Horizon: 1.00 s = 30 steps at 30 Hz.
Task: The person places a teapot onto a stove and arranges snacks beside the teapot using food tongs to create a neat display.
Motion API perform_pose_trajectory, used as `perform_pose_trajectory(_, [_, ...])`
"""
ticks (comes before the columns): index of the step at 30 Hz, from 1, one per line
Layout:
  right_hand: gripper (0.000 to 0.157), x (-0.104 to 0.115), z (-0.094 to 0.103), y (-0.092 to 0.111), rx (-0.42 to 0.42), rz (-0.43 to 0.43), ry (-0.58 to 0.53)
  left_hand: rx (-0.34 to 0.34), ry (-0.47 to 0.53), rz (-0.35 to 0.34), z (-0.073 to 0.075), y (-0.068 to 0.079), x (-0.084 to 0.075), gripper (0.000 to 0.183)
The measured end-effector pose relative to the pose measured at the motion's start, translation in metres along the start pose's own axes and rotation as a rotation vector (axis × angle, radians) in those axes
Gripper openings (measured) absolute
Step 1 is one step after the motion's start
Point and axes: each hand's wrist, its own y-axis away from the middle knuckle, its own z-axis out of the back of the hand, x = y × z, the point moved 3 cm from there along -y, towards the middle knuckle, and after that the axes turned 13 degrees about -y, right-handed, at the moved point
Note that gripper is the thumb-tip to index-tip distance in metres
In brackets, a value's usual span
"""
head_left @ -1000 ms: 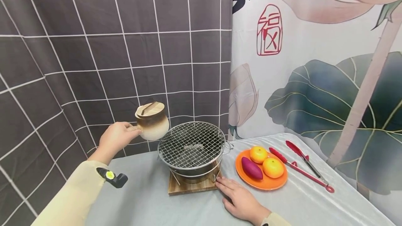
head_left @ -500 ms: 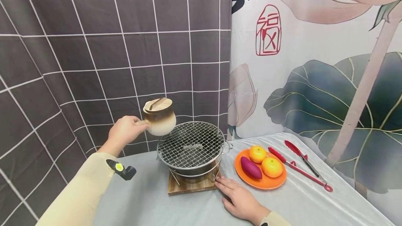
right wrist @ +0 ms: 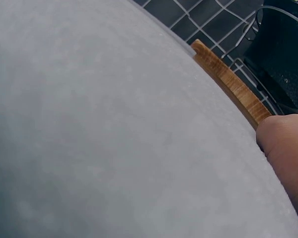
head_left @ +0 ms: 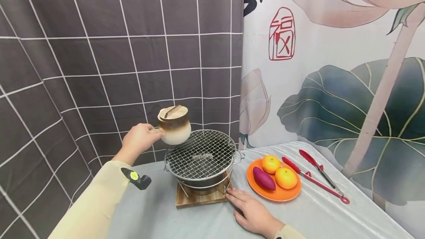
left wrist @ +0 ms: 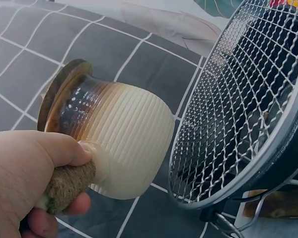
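My left hand (head_left: 139, 137) grips the twine-wrapped handle (left wrist: 69, 186) of a small ceramic pot (head_left: 177, 132), brown at the top and cream below. A wooden lid (head_left: 173, 112) sits on it. The pot is held up in the air, overlapping the back left of a round grill (head_left: 202, 154) in the head view. In the left wrist view a gap shows between pot and wire mesh (left wrist: 233, 114). The grill stands on a wooden board (head_left: 186, 198). My right hand (head_left: 250, 211) lies flat on the table, fingertips at the board's right edge.
To the right is an orange plate (head_left: 277, 196) with two oranges (head_left: 286, 178) and a purple sweet potato (head_left: 264, 178). Red-tipped tongs (head_left: 318, 183) lie beyond it on the grey-white tablecloth (head_left: 149, 209). A dark checked curtain (head_left: 159, 47) hangs close behind the grill.
My left hand has carried the pot to the right, from beside the grill to over its back left edge. The right hand has stayed at the board.
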Motion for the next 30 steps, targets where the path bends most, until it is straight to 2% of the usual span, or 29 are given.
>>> perform_pose_trajectory(17, [0.052, -0.001, -0.001, 0.000, 0.002, -0.001, 0.006, 0.011, 0.020, 0.021, -0.015, -0.007, -0.011, 0.042])
perform_pose_trajectory(30, [0.052, -0.002, -0.002, 0.000, -0.003, 0.001, 0.009, 0.007, 0.052, -0.004, -0.022, -0.007, -0.018, 0.040])
